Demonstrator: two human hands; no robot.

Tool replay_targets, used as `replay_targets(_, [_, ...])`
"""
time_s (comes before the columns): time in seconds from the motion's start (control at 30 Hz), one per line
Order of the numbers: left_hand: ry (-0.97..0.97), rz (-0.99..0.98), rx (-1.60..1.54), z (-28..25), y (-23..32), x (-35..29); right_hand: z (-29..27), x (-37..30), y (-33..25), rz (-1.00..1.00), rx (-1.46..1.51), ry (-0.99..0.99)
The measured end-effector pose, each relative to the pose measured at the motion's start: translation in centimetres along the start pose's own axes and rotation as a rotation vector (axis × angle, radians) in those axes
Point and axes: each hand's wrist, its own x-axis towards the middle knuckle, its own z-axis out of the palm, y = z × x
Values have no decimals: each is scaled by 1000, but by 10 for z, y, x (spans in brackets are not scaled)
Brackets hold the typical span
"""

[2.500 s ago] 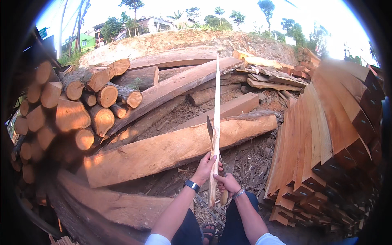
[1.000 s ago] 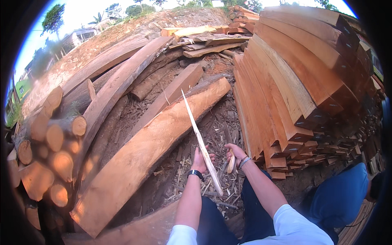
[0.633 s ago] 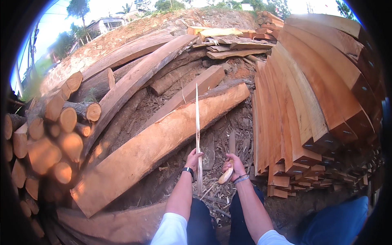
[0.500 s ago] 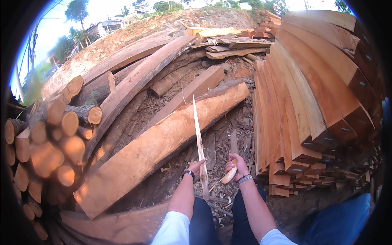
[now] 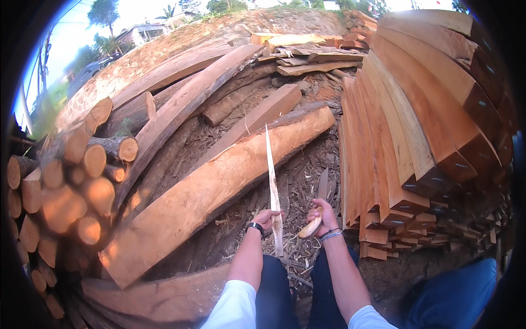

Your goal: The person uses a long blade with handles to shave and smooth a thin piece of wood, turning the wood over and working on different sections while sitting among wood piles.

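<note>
In my left hand (image 5: 267, 219) is a long pale wooden stake (image 5: 273, 183), its sharp tip pointing up and away and its wider end hanging below my fingers. My right hand (image 5: 324, 215) is wrapped round the light wooden handle (image 5: 310, 228) of a machete. Its dull, broad blade (image 5: 323, 184) points away from me, low over the chip-strewn ground. Blade and stake are apart. Just beyond both hands lies a thick sawn beam (image 5: 219, 189), running from lower left to upper right.
A tall stack of sawn planks (image 5: 405, 131) rises close on my right. Cut round logs (image 5: 63, 211) are piled at left. Long slabs (image 5: 192, 104) lie farther off, and wood chips (image 5: 298, 257) litter the ground. A blue object (image 5: 455, 299) is at lower right.
My left hand and the stake have shifted slightly right. The machete blade has swung a little to the right, and a dark vehicle has come into view at far upper left.
</note>
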Motion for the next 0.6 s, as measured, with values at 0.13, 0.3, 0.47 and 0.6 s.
replay_targets(0.13, [120,-102,23,66,28,-28,-10,-8,-15,-18,-9,14])
replay_targets(0.3, [182,270,55,38,39,-17,-2,-3,-5,38,-26,-4])
replay_targets(0.47, [323,447,-23,31,29,-16,-9,0,-9,42,-51,6])
replay_targets(0.6, [416,102,-22,-31,-3,-29,-3,9,3,59,-71,0])
